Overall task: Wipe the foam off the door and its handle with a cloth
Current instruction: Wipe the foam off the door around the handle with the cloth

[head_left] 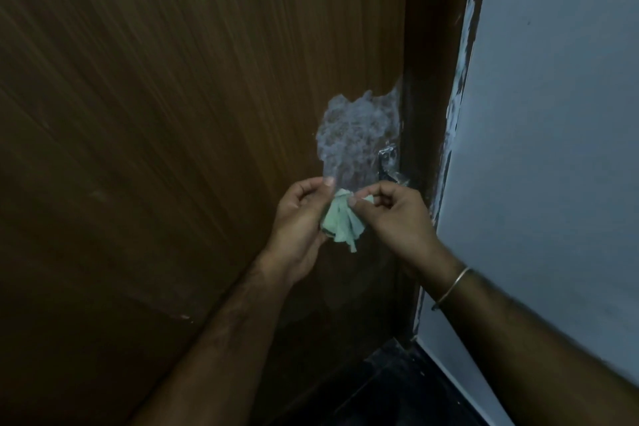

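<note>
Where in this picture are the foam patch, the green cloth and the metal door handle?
foam (pixel 356 128), head view, middle of the white patch on the door.
cloth (pixel 342 223), head view, bunched green folds between the two hands.
handle (pixel 387 161), head view, metal plate just right of the foam.

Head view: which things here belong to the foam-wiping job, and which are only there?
Part of the job:
- green cloth, pinched by left hand and right hand
- foam on the door
- metal handle at the door's edge

Only there:
- bangle on the right wrist
- pale wall
- door frame
- dark floor
</note>
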